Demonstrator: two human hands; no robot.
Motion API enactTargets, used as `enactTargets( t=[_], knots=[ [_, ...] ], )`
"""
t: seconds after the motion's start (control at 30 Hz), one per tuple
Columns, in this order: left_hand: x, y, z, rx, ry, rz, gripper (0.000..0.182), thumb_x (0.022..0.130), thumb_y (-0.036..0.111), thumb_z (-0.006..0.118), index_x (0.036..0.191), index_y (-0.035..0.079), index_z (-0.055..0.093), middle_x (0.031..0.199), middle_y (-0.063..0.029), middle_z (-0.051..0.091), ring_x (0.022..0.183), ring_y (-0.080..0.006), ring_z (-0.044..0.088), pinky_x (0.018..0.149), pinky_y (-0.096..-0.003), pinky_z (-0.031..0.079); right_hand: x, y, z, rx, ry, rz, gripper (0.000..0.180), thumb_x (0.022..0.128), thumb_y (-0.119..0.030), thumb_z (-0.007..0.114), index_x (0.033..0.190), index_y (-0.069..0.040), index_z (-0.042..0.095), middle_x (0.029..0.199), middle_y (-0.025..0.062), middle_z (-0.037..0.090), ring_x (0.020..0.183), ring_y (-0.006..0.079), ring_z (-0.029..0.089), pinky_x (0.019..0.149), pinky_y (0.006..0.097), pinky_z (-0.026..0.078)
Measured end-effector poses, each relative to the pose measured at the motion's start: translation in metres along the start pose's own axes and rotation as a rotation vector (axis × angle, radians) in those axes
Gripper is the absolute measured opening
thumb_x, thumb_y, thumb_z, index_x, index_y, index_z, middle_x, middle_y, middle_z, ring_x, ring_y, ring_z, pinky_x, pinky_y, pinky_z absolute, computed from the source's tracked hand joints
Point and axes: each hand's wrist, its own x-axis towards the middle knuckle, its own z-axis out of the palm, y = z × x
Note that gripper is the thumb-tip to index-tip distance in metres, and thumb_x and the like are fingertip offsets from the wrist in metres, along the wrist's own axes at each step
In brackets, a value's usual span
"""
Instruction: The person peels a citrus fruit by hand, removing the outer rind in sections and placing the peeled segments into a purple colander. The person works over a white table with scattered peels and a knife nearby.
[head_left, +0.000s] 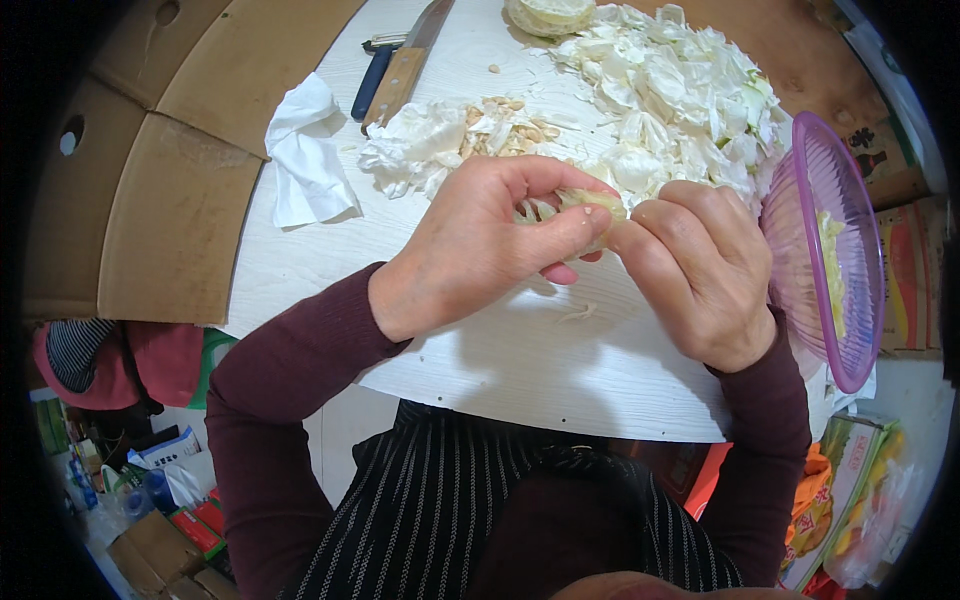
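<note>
My left hand (465, 240) holds a pale yellow pomelo segment (592, 199) between the thumb and fingers, above the white tabletop. At the segment's right end, the curled fingers of my right hand (690, 270) pinch its edge; their tips are partly hidden. Just beyond my left hand lie a heap of pale seeds (525, 133) and some white membrane scraps (420, 142). A large pile of peel and membrane pieces (667, 97) spreads behind my right hand. To the right, a purple ribbed plastic bowl (787, 217) contains yellow pulp (831, 262).
A wooden-handled knife (397, 82) lies at the back left beside a dark-blue-handled peeler (373, 79). Crumpled white tissue (307, 157) is near the cardboard (172, 217) along the left edge. A cut pomelo piece (551, 15) sits at the back.
</note>
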Motion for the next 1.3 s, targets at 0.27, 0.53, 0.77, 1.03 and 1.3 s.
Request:
enactTargets(
  t=[0.27,0.53,0.77,1.03,1.3],
  knots=[
    [-0.001,0.003,0.0,-0.022,0.002,-0.013,0.03,0.097,0.016,0.06,0.12,-0.003,0.065,0.099,-0.0127,0.07,0.08,-0.0139,0.07,0.063,-0.0232,0.061,-0.003,0.0,0.004,0.015,-0.019,0.029,0.025,0.065,-0.013,0.069,0.086,-0.006,0.058,0.079,0.005,0.052,0.076,0.0201,0.056,0.058,0.0313,0.041],
    [0.001,0.007,-0.001,-0.164,0.043,-0.04,0.034,0.099,0.02,0.058,0.123,-0.003,0.062,0.106,-0.0139,0.069,0.088,-0.017,0.071,0.064,-0.0241,0.06,-0.008,0.016,0.013,0.177,0.138,0.065,0.02,0.07,-0.01,0.069,0.089,-0.004,0.063,0.084,0.0072,0.06,0.078,0.0238,0.061,0.064,0.0326,0.048],
    [0.002,0.006,-0.004,-0.166,0.021,-0.06,0.036,0.099,0.022,0.057,0.124,-0.002,0.061,0.109,-0.0134,0.069,0.089,-0.0171,0.071,0.065,-0.0236,0.06,-0.01,0.018,0.011,0.128,0.155,0.065,0.024,0.07,-0.011,0.069,0.093,-0.006,0.069,0.085,0.0061,0.061,0.076,0.0227,0.061,0.062,0.0326,0.046],
    [0.002,0.001,-0.002,-0.17,-0.024,-0.094,0.037,0.099,0.024,0.056,0.125,-0.002,0.061,0.107,-0.0134,0.069,0.088,-0.017,0.071,0.065,-0.024,0.06,-0.011,0.014,0.006,0.054,0.109,-0.003,0.026,0.066,-0.015,0.069,0.09,-0.005,0.069,0.083,0.0047,0.06,0.077,0.0204,0.06,0.061,0.031,0.043],
    [0.003,0.001,-0.005,-0.301,0.01,-0.119,0.037,0.099,0.024,0.058,0.121,-0.006,0.06,0.105,-0.0108,0.068,0.092,-0.0165,0.069,0.072,-0.0237,0.059,-0.006,0.005,0.008,0.1,0.079,0.002,0.018,0.07,-0.013,0.072,0.084,-0.005,0.066,0.079,0.0045,0.057,0.074,0.0202,0.058,0.061,0.0315,0.043]
  ],
)
